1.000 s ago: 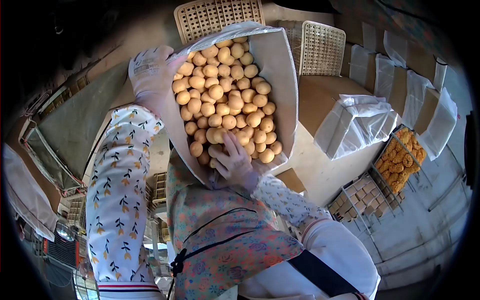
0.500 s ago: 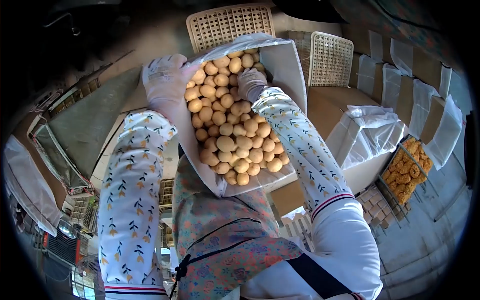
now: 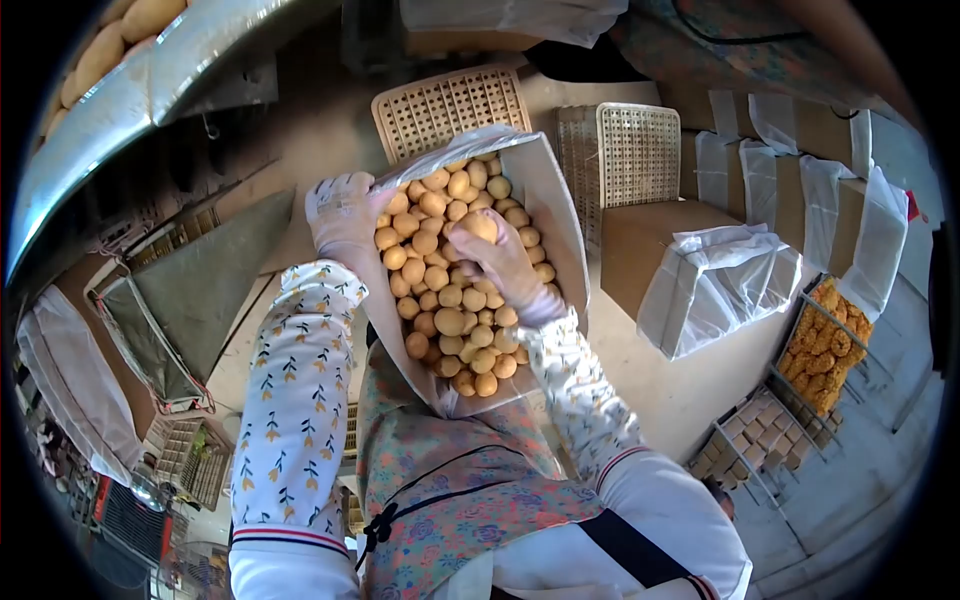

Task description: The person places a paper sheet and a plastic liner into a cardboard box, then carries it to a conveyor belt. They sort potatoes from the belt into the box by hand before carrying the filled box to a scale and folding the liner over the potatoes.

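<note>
A carton [image 3: 568, 235] lined with white plastic stands in front of me, filled with small round yellow-brown potatoes [image 3: 450, 322]. My left hand [image 3: 343, 215], in a pale glove, is closed on the upper left edge of the carton. Over the pile, my right hand [image 3: 508, 265] pinches one larger potato [image 3: 478, 227] between thumb and fingers. Its lower fingers are partly hidden against the potatoes beneath.
Beyond the carton lies a tan plastic crate [image 3: 450, 112]; another crate [image 3: 640, 150] stands to its right. A cardboard box with white lining [image 3: 715, 290] sits at right. Stacked goods [image 3: 825, 340] rest on racks farther right. A metal edge [image 3: 150, 100] crosses the top left.
My right hand has pulled back from the far part of the pile toward me and now holds a potato up. The left hand stays on the carton's edge. The view has shifted.
</note>
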`<move>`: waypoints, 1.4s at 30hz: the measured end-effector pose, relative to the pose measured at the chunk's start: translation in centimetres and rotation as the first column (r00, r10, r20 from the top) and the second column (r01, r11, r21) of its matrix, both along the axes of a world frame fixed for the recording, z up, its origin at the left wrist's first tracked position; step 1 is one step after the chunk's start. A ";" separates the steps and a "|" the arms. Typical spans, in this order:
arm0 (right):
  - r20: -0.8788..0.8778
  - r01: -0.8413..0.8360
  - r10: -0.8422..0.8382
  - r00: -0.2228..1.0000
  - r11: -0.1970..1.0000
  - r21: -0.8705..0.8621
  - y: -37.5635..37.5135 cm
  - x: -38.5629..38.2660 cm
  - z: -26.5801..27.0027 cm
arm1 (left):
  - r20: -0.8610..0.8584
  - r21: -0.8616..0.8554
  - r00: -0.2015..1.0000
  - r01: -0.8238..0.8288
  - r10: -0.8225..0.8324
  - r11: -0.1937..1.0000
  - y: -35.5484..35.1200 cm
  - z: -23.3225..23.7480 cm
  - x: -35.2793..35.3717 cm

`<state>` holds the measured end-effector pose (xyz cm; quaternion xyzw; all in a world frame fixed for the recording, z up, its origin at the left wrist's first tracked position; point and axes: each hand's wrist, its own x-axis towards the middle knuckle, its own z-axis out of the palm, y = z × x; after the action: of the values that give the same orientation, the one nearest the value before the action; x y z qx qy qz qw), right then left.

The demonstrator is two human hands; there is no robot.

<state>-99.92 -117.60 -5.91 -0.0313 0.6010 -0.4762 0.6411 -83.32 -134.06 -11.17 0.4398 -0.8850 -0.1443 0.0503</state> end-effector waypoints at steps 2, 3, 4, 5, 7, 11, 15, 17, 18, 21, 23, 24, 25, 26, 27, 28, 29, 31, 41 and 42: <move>0.255 0.229 -0.168 0.952 0.945 -0.232 -0.3 0.7 3.7 | 0.016 -0.005 1.000 0.013 -0.013 1.000 0.1 -0.3 0.4; 0.296 0.283 -0.187 0.937 0.902 -0.326 -0.7 0.9 5.4 | 0.019 -0.001 1.000 0.018 -0.018 1.000 0.1 -0.2 0.3; 0.295 0.277 -0.179 0.938 0.901 -0.333 -0.8 0.7 6.6 | 0.022 0.006 0.999 0.023 -0.023 1.000 0.1 0.1 0.3; 0.275 0.249 -0.144 0.951 0.882 -0.399 -0.8 0.7 7.6 | 0.024 0.016 0.999 0.026 -0.027 1.000 0.1 0.2 0.2; 0.228 0.186 -0.095 0.969 0.887 -0.422 -1.4 1.0 10.1 | 0.048 0.035 0.999 0.022 -0.023 0.999 -0.1 0.3 0.2; 0.395 0.203 -0.044 0.918 0.907 -0.369 -1.7 0.2 13.3 | 0.093 0.027 0.996 0.002 -0.005 1.000 0.0 -0.8 0.7; -0.249 -0.068 -0.093 0.964 0.818 -0.571 -1.7 1.3 12.6 | 0.102 -0.012 0.995 0.017 -0.016 1.000 0.0 -0.6 0.8; -0.253 -0.067 -0.083 0.964 0.845 -0.530 -1.8 1.5 13.4 | 0.090 0.006 0.996 0.007 -0.007 1.000 0.0 -0.9 0.8; -0.249 -0.071 -0.073 0.966 0.850 -0.522 -1.8 1.6 13.3 | 0.094 0.002 0.995 0.015 -0.015 1.000 0.0 -0.7 0.8; -0.167 -0.019 -0.078 0.983 0.861 -0.508 -1.9 1.9 13.3 | 0.099 0.002 0.995 0.034 -0.034 0.999 -0.2 -0.4 0.7; 0.040 0.098 -0.089 0.995 0.890 -0.444 -1.6 2.3 14.1 | 0.101 0.028 0.994 0.031 -0.033 0.999 -0.1 -0.4 0.7; 0.284 0.124 -0.018 0.959 0.924 -0.362 -1.4 1.9 14.9 | 0.106 0.048 0.994 0.016 -0.021 0.999 0.0 -0.5 0.8; 0.303 0.090 0.010 0.953 0.944 -0.316 -1.1 2.0 14.8 | 0.110 0.067 0.994 0.002 -0.010 0.998 0.0 -0.5 0.5; 0.322 0.055 0.036 0.946 0.961 -0.270 -0.5 2.4 14.5 | 0.112 0.085 0.994 -0.010 0.000 0.996 0.0 -0.4 0.3; 0.341 0.019 0.060 0.938 0.974 -0.225 -0.1 2.8 14.2 | 0.132 0.096 0.991 -0.012 0.000 0.995 0.0 -0.4 0.1; 0.401 0.036 0.031 0.916 0.987 -0.157 0.2 3.1 14.2 | 0.153 0.105 0.988 -0.015 -0.001 0.994 0.1 -0.2 -0.3; 0.384 0.064 0.009 0.923 0.982 -0.177 0.0 3.4 14.0 | 0.172 0.115 0.985 -0.019 -0.001 0.993 0.2 -0.2 -0.4; 0.355 0.124 -0.040 0.934 0.969 -0.216 -0.3 4.3 13.7 | 0.173 0.155 0.985 -0.027 0.000 0.987 0.4 0.1 -0.7; 0.312 0.084 0.012 0.950 0.953 -0.293 -3.1 3.3 14.7 | 0.141 0.284 0.981 0.085 -0.130 0.955 -0.9 0.9 -3.2; 0.337 0.112 -0.009 0.942 0.951 -0.287 -2.9 3.3 15.2 | 0.124 0.249 0.985 0.087 -0.121 0.964 -0.8 1.1 -3.6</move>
<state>-96.64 -120.46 9.32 -0.0297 0.4056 -0.5805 0.7054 -86.92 -134.87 -10.04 0.4043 -0.8840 -0.2232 -0.0732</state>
